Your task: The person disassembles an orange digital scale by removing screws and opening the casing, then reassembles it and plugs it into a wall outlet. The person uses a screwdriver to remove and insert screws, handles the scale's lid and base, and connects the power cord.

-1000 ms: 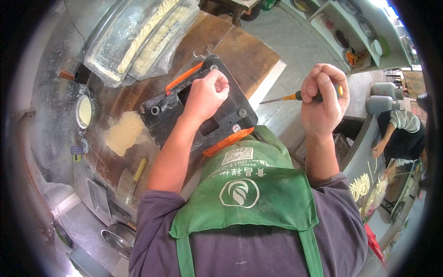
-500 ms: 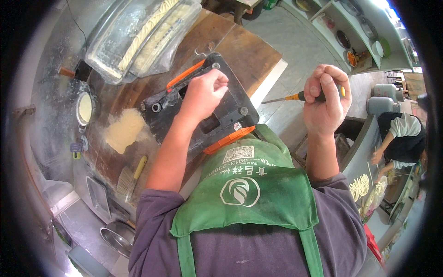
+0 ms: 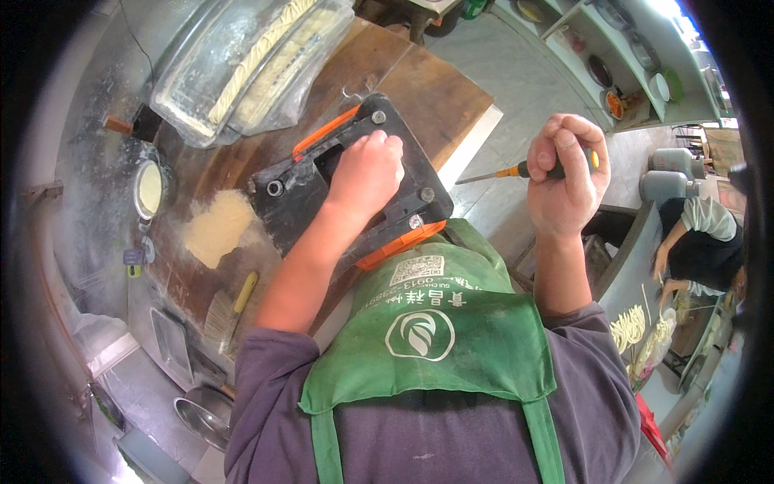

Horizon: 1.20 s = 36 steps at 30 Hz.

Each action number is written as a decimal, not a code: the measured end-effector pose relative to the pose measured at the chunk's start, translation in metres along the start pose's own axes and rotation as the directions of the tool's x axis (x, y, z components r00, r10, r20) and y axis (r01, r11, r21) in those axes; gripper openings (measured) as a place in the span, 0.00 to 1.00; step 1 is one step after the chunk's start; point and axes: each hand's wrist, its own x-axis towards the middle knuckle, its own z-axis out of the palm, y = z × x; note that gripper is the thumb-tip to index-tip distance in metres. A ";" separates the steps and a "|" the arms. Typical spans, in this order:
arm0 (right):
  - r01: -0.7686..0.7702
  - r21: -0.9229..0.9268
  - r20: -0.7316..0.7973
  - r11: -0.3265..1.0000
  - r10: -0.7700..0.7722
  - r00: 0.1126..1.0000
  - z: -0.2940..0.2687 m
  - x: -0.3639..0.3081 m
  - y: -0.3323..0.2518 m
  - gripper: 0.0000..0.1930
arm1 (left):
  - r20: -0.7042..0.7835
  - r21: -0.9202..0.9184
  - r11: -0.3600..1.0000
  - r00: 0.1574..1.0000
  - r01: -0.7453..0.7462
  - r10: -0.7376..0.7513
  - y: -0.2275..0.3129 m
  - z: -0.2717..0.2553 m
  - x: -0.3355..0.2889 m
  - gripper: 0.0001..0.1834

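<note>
Kitchen, grey floor [image 3: 463, 68], pale shelving [image 3: 625, 48] top right, co-worker [image 3: 701, 242] at the right rim. Wooden worktop [image 3: 439, 105] runs diagonally, flour-dusted. Clear plastic bin [image 3: 181, 97] with dough strips [image 3: 262, 60] at the far end, likely parked there to free up the near side.

Black unit [image 3: 413, 173] lies on the near part of the worktop, orange side strip [image 3: 401, 245] against the green apron [image 3: 459, 331]. Round feet [image 3: 427, 194] face up, so presumably turned over for access to the underside; apron contact may help steady it.

Left hand [image 3: 369, 173] is over the middle of the unit, fingers curled in. Right hand [image 3: 568, 173] is closed round the handle of a screwdriver [image 3: 534, 169], out right of the unit, shaft pointing left; probably kept clear of the left hand. Flour patch [image 3: 218, 228] and yellow-handled brush [image 3: 244, 294] sit left of the unit, out of the way.

Can't tell: whether the left fingers pinch something small, or press or hover. Left forearm hides part of the unit. Screwdriver tip too fine to read. Bin cut off at top.
</note>
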 end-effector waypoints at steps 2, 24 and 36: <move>0.010 0.003 0.003 1.000 -0.010 1.000 -0.001 -0.001 -0.001 0.07 | -0.022 -0.162 0.987 0.999 0.021 -0.025 -0.004 -0.001 0.003 0.07; 0.015 0.007 -0.010 1.000 -0.015 1.000 -0.002 -0.002 -0.001 0.07 | -0.020 -0.168 0.985 0.999 -0.032 0.029 -0.010 -0.003 -0.002 0.07; 0.016 -0.008 -0.014 1.000 -0.016 1.000 -0.003 -0.002 0.002 0.06 | 0.009 -0.263 0.952 0.987 0.158 -0.161 -0.010 -0.006 -0.002 0.09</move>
